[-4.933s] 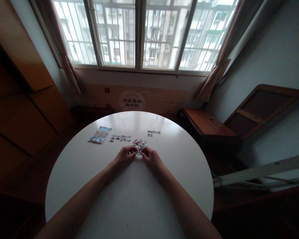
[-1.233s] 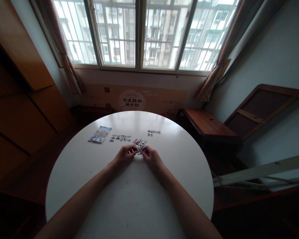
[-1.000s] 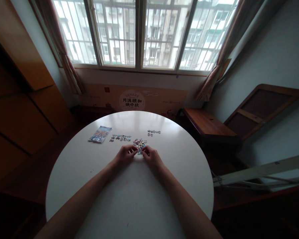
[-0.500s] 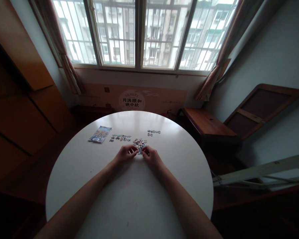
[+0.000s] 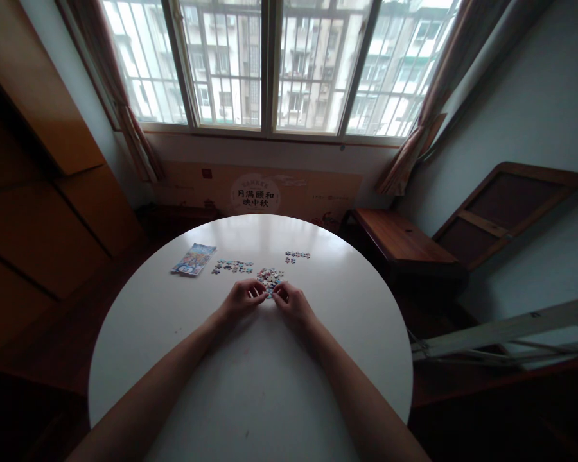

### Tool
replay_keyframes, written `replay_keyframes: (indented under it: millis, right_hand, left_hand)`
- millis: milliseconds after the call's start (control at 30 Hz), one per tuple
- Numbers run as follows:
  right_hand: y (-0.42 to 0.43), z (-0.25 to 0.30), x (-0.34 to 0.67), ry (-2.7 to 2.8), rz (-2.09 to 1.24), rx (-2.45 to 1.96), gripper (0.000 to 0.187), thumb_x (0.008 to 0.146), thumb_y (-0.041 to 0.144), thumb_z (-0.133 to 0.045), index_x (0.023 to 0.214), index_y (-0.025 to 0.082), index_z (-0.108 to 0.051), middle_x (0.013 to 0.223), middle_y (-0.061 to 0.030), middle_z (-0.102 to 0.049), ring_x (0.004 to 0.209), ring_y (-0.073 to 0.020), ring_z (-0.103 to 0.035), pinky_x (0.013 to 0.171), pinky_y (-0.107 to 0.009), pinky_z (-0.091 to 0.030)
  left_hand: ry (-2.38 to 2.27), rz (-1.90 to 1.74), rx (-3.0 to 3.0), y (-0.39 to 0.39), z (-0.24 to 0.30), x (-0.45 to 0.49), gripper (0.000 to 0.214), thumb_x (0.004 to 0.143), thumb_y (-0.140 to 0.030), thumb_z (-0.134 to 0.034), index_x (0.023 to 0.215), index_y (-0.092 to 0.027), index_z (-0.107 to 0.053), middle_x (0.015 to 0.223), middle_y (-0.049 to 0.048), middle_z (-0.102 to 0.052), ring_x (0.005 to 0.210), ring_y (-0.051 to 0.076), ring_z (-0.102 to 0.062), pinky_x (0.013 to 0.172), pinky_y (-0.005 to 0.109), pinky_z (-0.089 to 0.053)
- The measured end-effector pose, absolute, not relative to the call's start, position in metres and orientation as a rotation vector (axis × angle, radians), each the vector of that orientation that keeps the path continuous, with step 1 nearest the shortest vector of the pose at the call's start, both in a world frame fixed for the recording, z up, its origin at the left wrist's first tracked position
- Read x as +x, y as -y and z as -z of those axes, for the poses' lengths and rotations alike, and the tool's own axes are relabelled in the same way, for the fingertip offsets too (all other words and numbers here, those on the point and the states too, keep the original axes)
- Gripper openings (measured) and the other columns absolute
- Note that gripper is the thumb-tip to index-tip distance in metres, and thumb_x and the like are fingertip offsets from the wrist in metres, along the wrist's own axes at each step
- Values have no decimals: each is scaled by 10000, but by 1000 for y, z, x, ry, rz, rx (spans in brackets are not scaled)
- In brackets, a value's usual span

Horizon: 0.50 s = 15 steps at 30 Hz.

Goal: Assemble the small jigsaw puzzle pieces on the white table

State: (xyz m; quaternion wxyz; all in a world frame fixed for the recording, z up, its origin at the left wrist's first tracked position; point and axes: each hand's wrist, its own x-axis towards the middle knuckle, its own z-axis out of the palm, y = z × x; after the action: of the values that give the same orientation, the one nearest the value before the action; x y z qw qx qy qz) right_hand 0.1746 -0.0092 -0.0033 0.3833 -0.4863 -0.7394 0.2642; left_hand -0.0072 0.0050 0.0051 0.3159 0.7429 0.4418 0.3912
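Observation:
My left hand (image 5: 245,295) rests low over the round white table (image 5: 250,378), thumb and fingers closed in a pinch. Facing it, my right hand (image 5: 291,300) is pinched too. A small bluish jigsaw puzzle piece (image 5: 270,294) shows between the two sets of fingertips, partly hidden by them. Just beyond my hands lies a loose heap of jigsaw puzzle pieces (image 5: 270,277). Left of the heap, several pieces (image 5: 234,265) are laid out in rows. A smaller group of pieces (image 5: 297,256) lies farther back on the right.
A printed picture sheet (image 5: 194,260) lies on the table's left side. Behind the table a long printed cardboard panel (image 5: 298,189) stands below the window. A wooden bench (image 5: 404,237) is at the right, and orange cabinets (image 5: 77,212) are at the left.
My hands stay in nearly the same place, with only a slight shift of the fingertips at the bluish piece. The puzzle groups and the sheet have not moved.

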Motion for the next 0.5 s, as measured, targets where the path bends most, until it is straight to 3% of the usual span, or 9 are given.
replay_keyframes:
  millis: [500]
  right_hand:
    - [9,6,175,1918,-688,-1204,138,805,268,-546,789,160,-629,632,5,-588,578,-112,-515,563,-202,-385]
  left_hand:
    - [-1155,-1017,2013,-2,-8,-7,128,733,-233,-613,770,-116,-650,623,1,-617,527,74,-528,478,157,-421]
